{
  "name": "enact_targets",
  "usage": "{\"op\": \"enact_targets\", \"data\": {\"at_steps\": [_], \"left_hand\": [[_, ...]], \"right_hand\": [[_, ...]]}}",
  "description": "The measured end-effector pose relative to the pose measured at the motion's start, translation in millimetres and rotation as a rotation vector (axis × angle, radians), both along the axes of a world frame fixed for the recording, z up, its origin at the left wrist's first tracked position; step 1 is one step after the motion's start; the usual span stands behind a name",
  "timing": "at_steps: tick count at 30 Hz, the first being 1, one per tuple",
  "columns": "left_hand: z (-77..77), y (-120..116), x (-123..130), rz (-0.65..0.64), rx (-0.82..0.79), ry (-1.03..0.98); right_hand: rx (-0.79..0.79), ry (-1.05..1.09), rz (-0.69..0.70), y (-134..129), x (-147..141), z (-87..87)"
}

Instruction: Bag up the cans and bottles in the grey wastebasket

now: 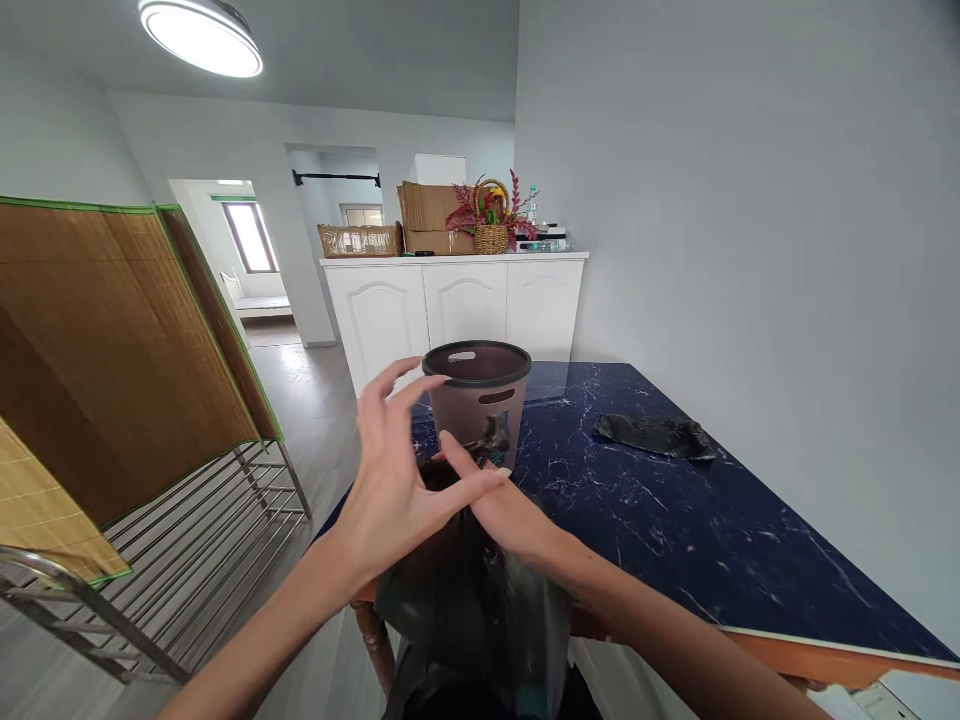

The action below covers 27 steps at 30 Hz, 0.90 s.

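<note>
On the blue worktop (637,520) stands a bin (469,405), and with the black bag (480,600) drooping at the near edge, my left hand (390,480) in a spread, open grip and my right hand (517,515) gripping too obscurely to tell, uneven tugging could tear it.

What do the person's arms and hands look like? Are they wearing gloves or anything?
No gloves! The left hand and right hand are both bare, with slim fingers. The left forearm and right forearm are slender and bare too, with no sleeves in view. I can't see any watch, bracelet, ring or drawn markings.
</note>
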<state>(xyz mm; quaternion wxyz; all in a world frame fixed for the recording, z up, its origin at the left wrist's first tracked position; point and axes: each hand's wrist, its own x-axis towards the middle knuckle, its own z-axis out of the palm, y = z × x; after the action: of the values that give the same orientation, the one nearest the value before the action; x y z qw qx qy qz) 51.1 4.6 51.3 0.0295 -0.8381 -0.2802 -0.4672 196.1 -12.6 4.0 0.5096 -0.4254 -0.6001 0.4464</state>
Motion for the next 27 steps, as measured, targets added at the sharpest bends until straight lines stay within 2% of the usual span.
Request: {"op": "enact_targets", "data": {"at_steps": [3, 5, 7, 9, 12, 14, 17, 20, 25, 27], "left_hand": [[-21.8, -1.2, -6.5, 0.025, 0.046, -0.226], [-38.3, -2.8, -9.7, 0.028, -0.001, -0.379], [-52.6, -5.1, -10.8, 0.048, -0.133, -0.485], [-61.1, -7.9, -9.5, 0.059, -0.327, -0.479], [-60.3, -10.4, -4.2, 0.005, -0.602, -0.347], [-53.8, -9.6, 0.0, -0.053, -0.674, -0.25], [-44.9, -5.3, 5.0, -0.128, -0.66, -0.117], [-43.1, -1.0, 7.9, -0.158, -0.697, -0.099], [-42.9, 1.4, 7.7, -0.155, -0.732, -0.069], [-40.3, 1.3, 6.5, -0.169, -0.754, -0.083]], "right_hand": [[-0.233, 0.176, -0.052, -0.8, 0.6, 3.8], [-0.304, 0.287, -0.024, -0.4, 0.9, 3.7], [-0.341, 0.352, 0.008, 1.1, 1.3, 2.2], [-0.34, 0.347, -0.001, 2.9, 3.3, 1.5], [-0.318, 0.229, 0.006, 3.2, 11.6, 5.8], [-0.301, 0.117, 0.053, 0.4, 20.6, 12.7], [-0.243, -0.073, 0.087, -6.8, 34.8, 24.7], [-0.155, -0.163, 0.09, -12.6, 44.5, 30.9], [-0.077, -0.154, 0.076, -13.0, 51.5, 26.4], [0.055, -0.212, 0.027, -12.5, 54.1, 24.0]]}}
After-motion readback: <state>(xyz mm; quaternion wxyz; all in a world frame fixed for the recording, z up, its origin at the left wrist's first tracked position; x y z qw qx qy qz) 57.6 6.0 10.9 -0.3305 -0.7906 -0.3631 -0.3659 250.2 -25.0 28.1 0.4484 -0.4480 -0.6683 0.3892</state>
